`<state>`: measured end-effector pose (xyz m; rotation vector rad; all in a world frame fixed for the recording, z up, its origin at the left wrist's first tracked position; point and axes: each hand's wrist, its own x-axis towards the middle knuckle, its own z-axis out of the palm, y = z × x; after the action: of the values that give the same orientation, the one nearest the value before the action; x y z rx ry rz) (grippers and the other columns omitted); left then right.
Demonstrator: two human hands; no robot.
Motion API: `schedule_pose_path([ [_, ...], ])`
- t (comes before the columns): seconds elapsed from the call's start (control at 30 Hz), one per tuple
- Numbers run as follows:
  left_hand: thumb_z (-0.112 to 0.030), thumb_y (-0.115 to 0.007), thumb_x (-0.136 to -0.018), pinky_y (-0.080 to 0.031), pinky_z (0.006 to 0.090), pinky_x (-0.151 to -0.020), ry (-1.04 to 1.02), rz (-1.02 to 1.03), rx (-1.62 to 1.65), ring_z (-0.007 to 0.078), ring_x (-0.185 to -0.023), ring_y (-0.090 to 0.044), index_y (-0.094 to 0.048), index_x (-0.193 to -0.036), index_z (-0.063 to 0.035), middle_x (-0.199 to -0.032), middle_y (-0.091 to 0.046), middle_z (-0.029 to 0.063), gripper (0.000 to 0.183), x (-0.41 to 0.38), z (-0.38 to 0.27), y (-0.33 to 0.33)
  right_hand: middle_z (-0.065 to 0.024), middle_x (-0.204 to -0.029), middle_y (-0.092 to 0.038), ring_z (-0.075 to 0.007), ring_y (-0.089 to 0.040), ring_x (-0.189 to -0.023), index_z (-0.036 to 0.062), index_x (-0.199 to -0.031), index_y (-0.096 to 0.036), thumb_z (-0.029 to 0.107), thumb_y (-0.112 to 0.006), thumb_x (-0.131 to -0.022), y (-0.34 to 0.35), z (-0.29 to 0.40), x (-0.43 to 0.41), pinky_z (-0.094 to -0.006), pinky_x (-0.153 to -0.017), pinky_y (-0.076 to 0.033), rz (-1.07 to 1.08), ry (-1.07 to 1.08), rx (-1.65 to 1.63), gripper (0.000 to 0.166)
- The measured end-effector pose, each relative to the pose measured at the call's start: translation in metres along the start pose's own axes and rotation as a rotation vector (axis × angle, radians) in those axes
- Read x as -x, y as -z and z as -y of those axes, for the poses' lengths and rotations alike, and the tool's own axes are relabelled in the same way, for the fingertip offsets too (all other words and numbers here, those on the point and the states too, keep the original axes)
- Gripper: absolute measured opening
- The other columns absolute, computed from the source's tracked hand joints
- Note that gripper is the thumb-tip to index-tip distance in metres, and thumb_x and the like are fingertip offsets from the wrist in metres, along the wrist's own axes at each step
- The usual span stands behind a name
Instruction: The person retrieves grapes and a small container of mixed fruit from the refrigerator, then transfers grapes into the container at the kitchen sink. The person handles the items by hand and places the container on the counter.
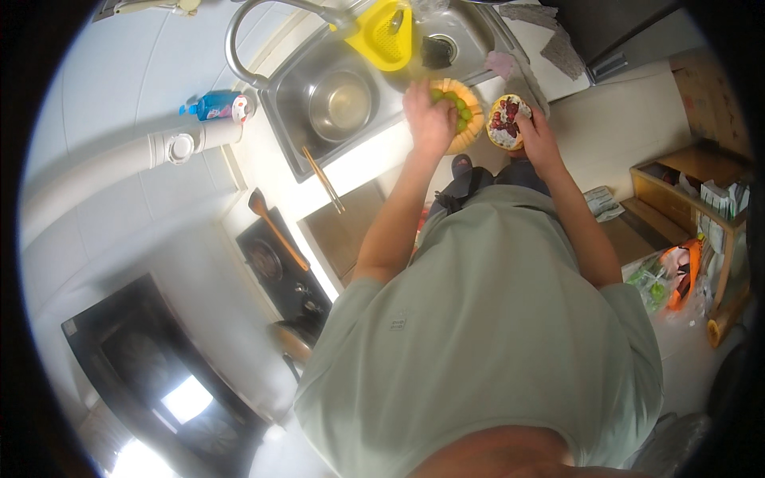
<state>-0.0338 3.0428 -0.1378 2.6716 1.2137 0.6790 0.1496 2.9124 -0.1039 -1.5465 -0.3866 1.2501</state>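
My right hand (542, 143) grips a cut pomegranate half (507, 122), its red seeds and pale membrane facing up. Beside it, on the counter's front edge, is a round arrangement of orange melon pieces (474, 130) with green grapes (461, 113) in the middle. My left hand (429, 116) reaches over the left side of this fruit with fingers curled near the grapes. Whether anything small sits between those fingertips is hidden. What lies under the fruit is hard to make out.
A steel double sink (287, 113) holds a metal bowl (340, 106); a yellow strainer basket (382, 39) sits near its divider. Chopsticks (324, 179) lie on the counter. Further left are a spatula (278, 230) and a gas stove (263, 257). A wooden shelf unit (687, 200) stands right.
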Motion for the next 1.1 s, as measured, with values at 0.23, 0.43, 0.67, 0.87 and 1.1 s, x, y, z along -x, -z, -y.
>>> schedule_pose_path([
  [0.23, -0.014, -0.076, -0.069, -0.028, 0.0603, -0.106, 0.049, 0.003, 0.062, 0.0478, -0.129, -0.039, -0.073, -0.086, -0.0126, -0.136, -0.048, 0.0232, 0.017, 0.002, -0.003, 0.0, -0.0093, -0.104, -0.063, -0.0148, -0.066, -0.081, 0.0044, -0.129, -0.049, 0.032, -0.05, -0.096, 0.004, 0.001, -0.002, -0.0289, -0.052, -0.057, 0.014, -0.006, -0.011, 0.043],
  [0.43, -0.013, -0.073, -0.072, -0.032, 0.0556, -0.106, 0.072, -0.04, 0.056, 0.0484, -0.126, -0.042, -0.072, -0.09, -0.0088, -0.133, -0.05, 0.0253, 0.018, 0.001, 0.001, 0.012, -0.0093, -0.105, -0.063, -0.0147, -0.066, -0.08, 0.0045, -0.129, -0.049, 0.032, -0.049, -0.096, 0.002, 0.001, -0.003, -0.0285, -0.053, -0.057, 0.032, -0.016, 0.001, 0.043],
  [0.67, -0.009, -0.069, -0.081, -0.042, 0.0447, -0.1, 0.216, -0.08, 0.224, 0.0403, -0.119, -0.051, -0.069, -0.102, -0.0025, -0.127, -0.055, 0.0234, 0.022, 0.014, -0.013, 0.045, -0.0088, -0.108, -0.063, -0.0154, -0.067, -0.085, 0.0057, -0.127, -0.049, 0.033, -0.049, -0.097, 0.002, 0.0, -0.006, -0.0291, -0.056, -0.058, 0.092, -0.05, -0.04, 0.041],
  [0.87, -0.016, -0.077, -0.079, -0.048, 0.0359, -0.093, 0.195, 0.052, 0.674, 0.0298, -0.109, -0.06, -0.069, -0.105, -0.0038, -0.117, -0.062, 0.0163, 0.03, 0.021, -0.051, 0.054, -0.0081, -0.109, -0.063, -0.0153, -0.067, -0.085, 0.0072, -0.13, -0.047, 0.032, -0.049, -0.097, -0.006, -0.004, -0.012, -0.029, -0.058, -0.058, 0.178, -0.052, -0.155, 0.041],
  [1.1, -0.013, -0.074, -0.082, -0.049, 0.0337, -0.09, 0.179, 0.253, 0.845, 0.0257, -0.106, -0.061, -0.07, -0.107, -0.0079, -0.117, -0.062, 0.013, 0.026, 0.011, -0.037, 0.062, -0.0063, -0.104, -0.064, -0.0134, -0.066, -0.08, 0.0076, -0.129, -0.048, 0.036, -0.046, -0.098, -0.01, 0.009, -0.009, -0.0273, -0.054, -0.056, 0.345, -0.113, -0.102, 0.043],
])
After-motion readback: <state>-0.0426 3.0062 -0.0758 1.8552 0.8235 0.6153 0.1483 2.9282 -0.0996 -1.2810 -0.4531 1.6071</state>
